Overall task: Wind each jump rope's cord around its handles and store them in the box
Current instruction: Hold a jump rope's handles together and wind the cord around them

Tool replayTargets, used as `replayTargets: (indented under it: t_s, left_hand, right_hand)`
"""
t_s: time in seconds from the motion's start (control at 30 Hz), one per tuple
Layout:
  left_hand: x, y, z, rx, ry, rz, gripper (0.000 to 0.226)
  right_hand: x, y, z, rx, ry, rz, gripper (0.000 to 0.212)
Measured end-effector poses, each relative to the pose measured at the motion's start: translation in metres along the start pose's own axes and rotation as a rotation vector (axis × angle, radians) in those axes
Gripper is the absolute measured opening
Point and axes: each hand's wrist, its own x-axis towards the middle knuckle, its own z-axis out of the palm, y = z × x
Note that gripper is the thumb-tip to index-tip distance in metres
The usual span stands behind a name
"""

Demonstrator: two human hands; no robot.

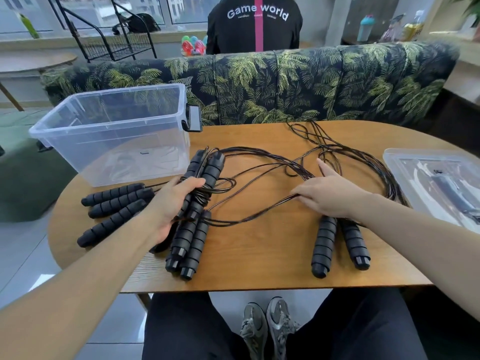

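Observation:
My left hand (172,201) grips a pair of black foam handles (205,170) with a few turns of cord wound round their middle. My right hand (330,193) pinches a black cord (249,214) near the table's centre, index finger stretched out. Loose cords (337,149) tangle across the table towards the back. More handles lie around: three (114,201) at the left, a bunch (187,245) under my left wrist, two (337,245) below my right hand. The clear plastic box (109,120) stands empty at the back left.
The box's clear lid (439,183) lies at the table's right edge. A leaf-patterned sofa back (285,81) runs behind the wooden table (259,268), and a person in a black shirt (254,24) sits beyond it. My knees and shoes show below the front edge.

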Motion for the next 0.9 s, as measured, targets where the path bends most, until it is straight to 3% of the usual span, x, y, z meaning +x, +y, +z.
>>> replayTargets:
  t_s: [0.07, 0.23, 0.3, 0.4, 0.53, 0.6, 0.7, 0.8, 0.9]
  left_hand:
    - [-0.003, -0.002, 0.005, -0.001, -0.015, 0.001, 0.036]
    - [-0.016, 0.007, 0.033, -0.126, -0.250, 0.047, 0.030]
    - [-0.017, 0.010, 0.044, -0.178, -0.330, 0.002, 0.043]
    - [-0.018, 0.010, 0.054, -0.246, -0.469, -0.081, 0.038]
    - [-0.021, 0.005, 0.067, -0.384, -0.551, -0.068, 0.038]
    - [-0.025, 0.007, 0.072, -0.460, -0.546, -0.077, 0.038]
    - [-0.026, 0.009, 0.070, -0.524, -0.547, -0.103, 0.042]
    - [-0.025, 0.010, 0.059, -0.506, -0.587, -0.056, 0.036]
    - [-0.027, 0.012, 0.045, -0.490, -0.639, -0.007, 0.033]
  right_hand:
    - [0.001, -0.007, -0.002, -0.045, 0.090, -0.090, 0.046]
    - [0.010, -0.028, -0.020, 0.094, 0.258, -0.254, 0.054]
    - [0.010, -0.041, -0.030, 0.155, 0.295, -0.266, 0.047]
    - [0.010, -0.053, -0.038, 0.214, 0.435, -0.316, 0.035]
    - [0.011, -0.062, -0.042, 0.291, 0.323, -0.307, 0.034]
    - [0.012, -0.066, -0.042, 0.262, 0.383, -0.298, 0.023]
    - [0.012, -0.068, -0.040, 0.364, 0.403, -0.304, 0.026]
    - [0.012, -0.055, -0.029, 0.516, 0.265, -0.127, 0.023]
    - [0.008, -0.039, -0.024, 0.656, 0.176, 0.008, 0.037]
